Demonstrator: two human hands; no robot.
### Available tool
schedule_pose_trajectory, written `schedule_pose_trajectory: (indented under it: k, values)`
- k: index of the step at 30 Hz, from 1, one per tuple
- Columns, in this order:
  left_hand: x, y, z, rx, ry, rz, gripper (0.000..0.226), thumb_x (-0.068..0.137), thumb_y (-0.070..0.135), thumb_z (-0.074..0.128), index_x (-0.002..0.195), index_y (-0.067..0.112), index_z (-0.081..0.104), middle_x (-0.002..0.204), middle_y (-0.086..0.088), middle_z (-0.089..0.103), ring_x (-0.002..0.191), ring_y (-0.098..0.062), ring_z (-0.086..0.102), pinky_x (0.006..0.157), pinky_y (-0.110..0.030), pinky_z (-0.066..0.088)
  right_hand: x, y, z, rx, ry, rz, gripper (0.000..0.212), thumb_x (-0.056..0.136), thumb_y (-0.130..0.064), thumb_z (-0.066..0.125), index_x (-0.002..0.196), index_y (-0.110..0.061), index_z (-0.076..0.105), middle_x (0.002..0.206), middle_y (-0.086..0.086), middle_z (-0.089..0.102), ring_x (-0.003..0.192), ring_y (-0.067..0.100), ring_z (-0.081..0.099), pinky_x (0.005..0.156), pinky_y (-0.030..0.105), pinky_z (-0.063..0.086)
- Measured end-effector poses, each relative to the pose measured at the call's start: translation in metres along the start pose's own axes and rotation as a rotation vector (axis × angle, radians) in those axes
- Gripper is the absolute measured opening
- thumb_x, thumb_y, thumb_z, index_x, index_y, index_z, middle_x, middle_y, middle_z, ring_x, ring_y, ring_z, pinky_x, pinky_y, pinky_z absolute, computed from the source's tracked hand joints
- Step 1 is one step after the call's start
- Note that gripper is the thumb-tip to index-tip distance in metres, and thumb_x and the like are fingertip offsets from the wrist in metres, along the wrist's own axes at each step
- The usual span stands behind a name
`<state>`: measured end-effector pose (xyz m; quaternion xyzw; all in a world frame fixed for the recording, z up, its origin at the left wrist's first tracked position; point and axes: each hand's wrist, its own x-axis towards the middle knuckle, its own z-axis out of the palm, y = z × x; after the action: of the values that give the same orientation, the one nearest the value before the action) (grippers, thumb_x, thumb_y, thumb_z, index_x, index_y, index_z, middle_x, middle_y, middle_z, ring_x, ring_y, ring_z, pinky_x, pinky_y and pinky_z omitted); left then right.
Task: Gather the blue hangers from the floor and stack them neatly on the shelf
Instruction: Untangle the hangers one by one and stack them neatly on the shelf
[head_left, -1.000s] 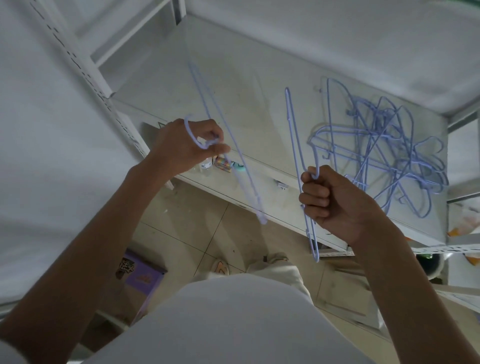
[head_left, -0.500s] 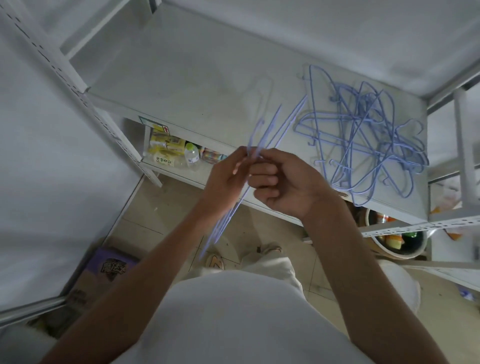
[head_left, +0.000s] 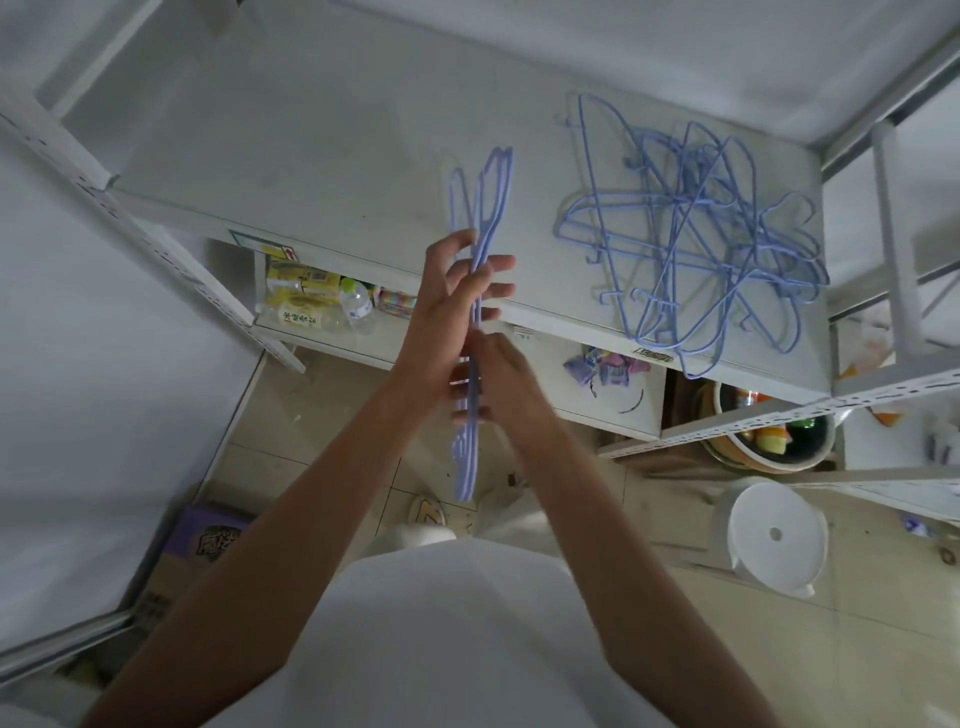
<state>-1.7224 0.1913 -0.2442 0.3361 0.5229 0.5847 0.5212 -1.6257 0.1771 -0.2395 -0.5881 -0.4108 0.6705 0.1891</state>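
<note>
Above the pale metal shelf (head_left: 332, 171), where a tangled heap of blue wire hangers (head_left: 691, 234) lies, the left hand (head_left: 447, 306) and right hand (head_left: 506, 379) clasp a flattened bundle of thin blue hangers (head_left: 480, 208), seemingly squaring it for stacking

The bundle of blue hangers (head_left: 475, 322) looks like thin wire with a smooth, matt blue coating, as does the tangled pile of hangers (head_left: 691, 234). The shelf (head_left: 322, 156) is white painted metal, matt and faintly scuffed, with perforated metal uprights (head_left: 171, 254). The floor (head_left: 701, 613) is pale, smooth tile. The stool (head_left: 769, 540) is glossy white plastic; the box (head_left: 208, 540) is printed cardboard.
</note>
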Motion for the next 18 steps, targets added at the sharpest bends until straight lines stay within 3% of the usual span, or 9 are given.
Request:
schedule_pose_trajectory:
  k: [2,4,6,8,10,13,18]
  values:
    - [0.005,0.003,-0.003,0.044,-0.052,0.015,0.042,0.107,0.019,0.049,0.146,0.013,0.036,0.131,-0.005,0.071,0.106,-0.028,0.074,0.084,-0.031,0.059,-0.001,0.010,0.012,0.095,-0.022,-0.067,0.028,0.111,-0.035,0.041,0.104,-0.012,0.055,0.075,0.007,0.066,0.050,0.019,0.062,0.048,0.033,0.056]
    - [0.010,0.008,-0.006,0.038,-0.102,-0.043,0.046,0.105,0.024,0.051,0.146,0.016,0.032,0.133,-0.003,0.071,0.103,-0.031,0.076,0.082,-0.030,0.060,0.000,0.022,0.014,0.068,0.090,-0.170,0.032,0.110,-0.032,0.039,0.095,-0.011,0.058,0.061,-0.001,0.059,0.043,0.012,0.048,0.041,0.024,0.041]
    - [0.013,0.012,-0.007,-0.005,-0.069,-0.185,0.050,0.100,0.029,0.057,0.142,0.015,0.033,0.129,-0.005,0.073,0.098,-0.034,0.078,0.077,-0.032,0.061,0.002,0.030,0.014,0.033,0.203,-0.266,0.039,0.110,-0.032,0.038,0.085,-0.013,0.060,0.056,-0.005,0.052,0.046,0.009,0.041,0.043,0.024,0.034]
    - [0.014,0.009,-0.007,-0.037,-0.057,-0.327,0.037,0.102,0.022,0.051,0.134,0.004,0.045,0.124,-0.011,0.075,0.098,-0.034,0.078,0.075,-0.037,0.059,0.004,0.033,0.010,0.061,0.204,-0.309,0.041,0.111,-0.032,0.036,0.081,-0.015,0.058,0.056,-0.007,0.048,0.047,0.010,0.039,0.047,0.029,0.032]
    - [0.015,0.003,-0.006,-0.023,-0.142,-0.394,0.032,0.101,0.016,0.045,0.127,0.000,0.056,0.121,-0.012,0.076,0.106,-0.031,0.076,0.081,-0.037,0.056,0.005,0.035,0.003,0.103,0.166,-0.312,0.041,0.112,-0.030,0.034,0.082,-0.015,0.057,0.053,-0.010,0.047,0.044,0.007,0.037,0.046,0.027,0.030]
    - [0.024,0.002,0.005,-0.033,-0.236,-0.392,0.034,0.104,0.016,0.044,0.128,0.001,0.062,0.121,-0.012,0.076,0.111,-0.030,0.074,0.092,-0.037,0.058,0.004,0.037,-0.010,0.197,0.101,-0.285,0.040,0.114,-0.029,0.032,0.085,-0.012,0.054,0.052,-0.008,0.043,0.040,0.005,0.031,0.039,0.020,0.027]
    - [0.038,-0.005,0.037,0.071,-0.136,-0.288,0.025,0.108,0.018,0.049,0.117,0.004,0.067,0.109,-0.007,0.080,0.092,-0.029,0.079,0.075,-0.030,0.061,0.004,0.045,-0.037,0.248,0.047,-0.273,0.038,0.112,-0.033,0.034,0.085,-0.013,0.051,0.056,0.002,0.043,0.040,0.010,0.029,0.039,0.017,0.026]
